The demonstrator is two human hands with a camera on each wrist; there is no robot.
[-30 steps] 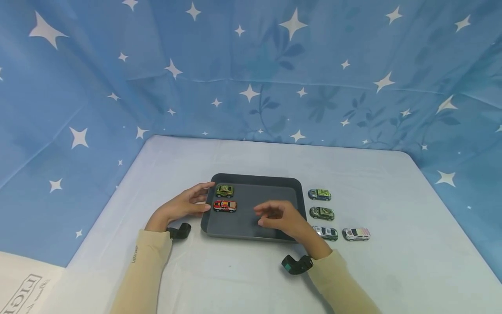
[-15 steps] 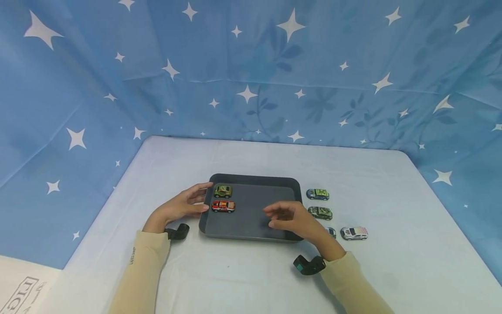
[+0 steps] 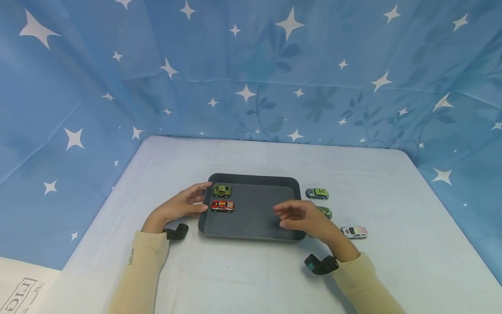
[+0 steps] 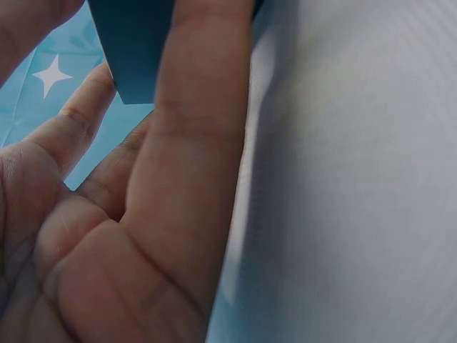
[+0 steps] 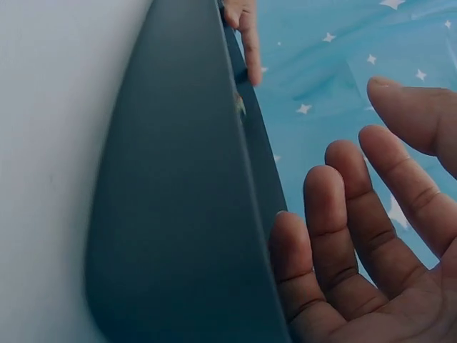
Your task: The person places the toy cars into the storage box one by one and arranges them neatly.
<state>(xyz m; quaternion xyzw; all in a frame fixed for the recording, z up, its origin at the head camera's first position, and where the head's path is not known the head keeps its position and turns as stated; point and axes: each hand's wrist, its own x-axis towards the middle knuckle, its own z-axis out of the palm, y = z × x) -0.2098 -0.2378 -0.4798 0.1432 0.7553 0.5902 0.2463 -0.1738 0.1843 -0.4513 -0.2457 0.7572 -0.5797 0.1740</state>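
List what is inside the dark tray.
A green toy car and, beside it, a red toy car. The right hand hides part of the tray; anything behind it can't be seen.

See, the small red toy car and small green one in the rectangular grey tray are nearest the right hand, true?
Not quite: in the head view, the red car and green car in the tray are nearest the left hand.

A curtained-off nook; whether in a home, studio or lab cannot be told. Blue cloth (image 3: 208,48) printed with white stars (image 3: 290,23) and leaf sprays (image 3: 289,51) fills the upper frame and drops down both sides; a white tabletop (image 3: 235,279) spreads below; a pale lettered surface (image 3: 24,290) shows at lower left.
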